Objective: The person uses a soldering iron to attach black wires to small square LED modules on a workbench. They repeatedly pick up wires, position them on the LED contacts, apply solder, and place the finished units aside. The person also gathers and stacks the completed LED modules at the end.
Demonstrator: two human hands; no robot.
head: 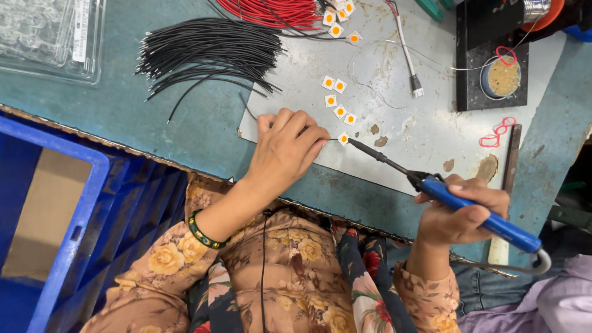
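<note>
A thin black wire (246, 108) is pinched by the left hand (287, 151) against a small white square chip (343, 139), touched by a blue-handled soldering iron (444, 192) gripped in the right hand (459, 213) over the grey surface (419, 129).

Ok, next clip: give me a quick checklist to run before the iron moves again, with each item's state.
1. Right hand grips the soldering iron by its blue handle, away from the hot end: ok.
2. Iron tip is at the small white chip: ok.
3. Left hand pins a black wire down by the chip: ok.
4. Left fingers clear of the tip: close, not touching; ok, though tight.
5. Wire end seated on the chip pad: cannot tell, too small.
6. Spare chips and black wire bundle lie apart from the tip: ok.
</note>
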